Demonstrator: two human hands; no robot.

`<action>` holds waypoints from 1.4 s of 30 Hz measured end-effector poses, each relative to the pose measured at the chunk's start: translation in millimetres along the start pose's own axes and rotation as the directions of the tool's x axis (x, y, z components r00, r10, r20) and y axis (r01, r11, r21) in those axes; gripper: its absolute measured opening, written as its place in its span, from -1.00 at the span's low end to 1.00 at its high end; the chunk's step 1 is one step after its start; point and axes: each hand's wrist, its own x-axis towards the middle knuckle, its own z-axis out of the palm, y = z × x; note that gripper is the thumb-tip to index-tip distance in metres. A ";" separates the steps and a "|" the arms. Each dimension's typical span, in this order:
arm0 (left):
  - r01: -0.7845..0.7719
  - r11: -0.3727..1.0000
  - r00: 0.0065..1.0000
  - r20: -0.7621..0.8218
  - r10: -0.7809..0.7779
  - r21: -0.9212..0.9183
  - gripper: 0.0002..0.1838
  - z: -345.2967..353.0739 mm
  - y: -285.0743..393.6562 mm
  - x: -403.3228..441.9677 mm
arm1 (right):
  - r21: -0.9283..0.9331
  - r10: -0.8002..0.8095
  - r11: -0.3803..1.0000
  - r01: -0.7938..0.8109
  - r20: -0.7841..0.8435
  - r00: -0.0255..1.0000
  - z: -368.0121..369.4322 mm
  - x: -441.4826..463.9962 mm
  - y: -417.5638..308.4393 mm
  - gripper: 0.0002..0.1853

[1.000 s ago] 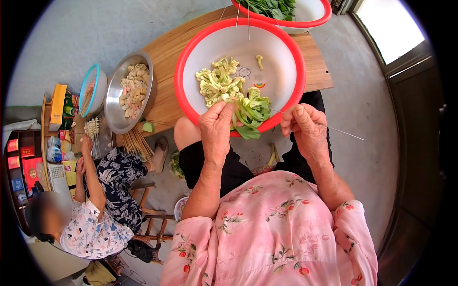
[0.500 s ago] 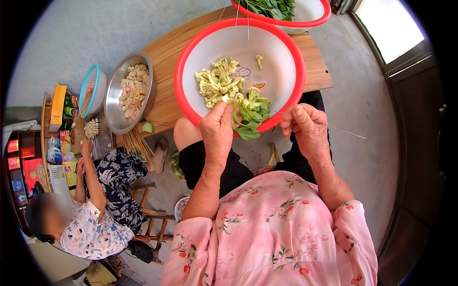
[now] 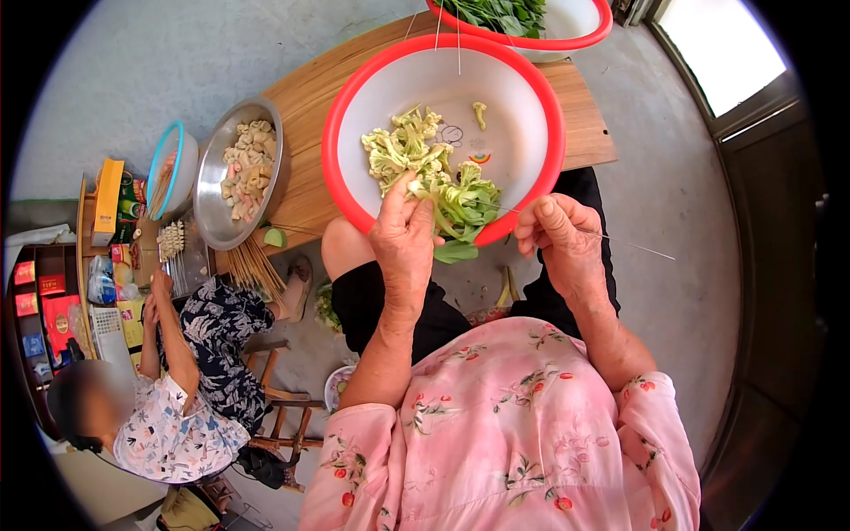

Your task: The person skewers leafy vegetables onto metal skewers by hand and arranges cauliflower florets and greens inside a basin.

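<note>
My right hand (image 3: 567, 239) is closed on a thin metal skewer (image 3: 642, 249), whose tail sticks out to the right. The skewer's other end runs into a bunch of green leaves and cauliflower (image 3: 467, 211) at the near rim of a red-rimmed white basin (image 3: 522, 106). My left hand (image 3: 400, 243) hovers at that rim, just left of the leaves. Its index finger and thumb are apart beside a pile of pale cauliflower florets (image 3: 403, 150) in the basin. One small floret (image 3: 479, 115) lies alone farther back.
Another red-rimmed basin (image 3: 580, 40) with leafy greens stands behind. On the wooden table (image 3: 305, 88), a steel bowl (image 3: 208, 195) holds pale chunks. Thin metal skewers (image 3: 459, 53) lean over the far rim. At left sits another person (image 3: 181, 425) near bamboo sticks (image 3: 252, 270).
My left hand has loosened from the leaves and its index finger has reached up toward the florets. The leaves sit slightly lower, while my right hand has barely moved.
</note>
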 end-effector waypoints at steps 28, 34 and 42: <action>0.315 0.831 0.947 0.209 -0.244 -0.459 -0.46 -22.9 -30.1 26.5 | 0.403 0.043 0.915 0.026 -0.162 0.986 -28.6 20.9 10.0 -0.64; 0.322 0.808 0.934 0.305 -0.185 -0.494 -0.28 -19.8 -35.6 24.1 | 0.410 0.050 0.912 0.026 -0.172 0.984 -34.4 20.8 10.8 -0.65; 0.240 0.867 0.967 0.191 -0.172 -0.437 -0.57 -19.0 -41.9 21.5 | 0.381 -0.001 0.923 0.049 -0.126 0.992 -28.4 15.1 3.9 -0.65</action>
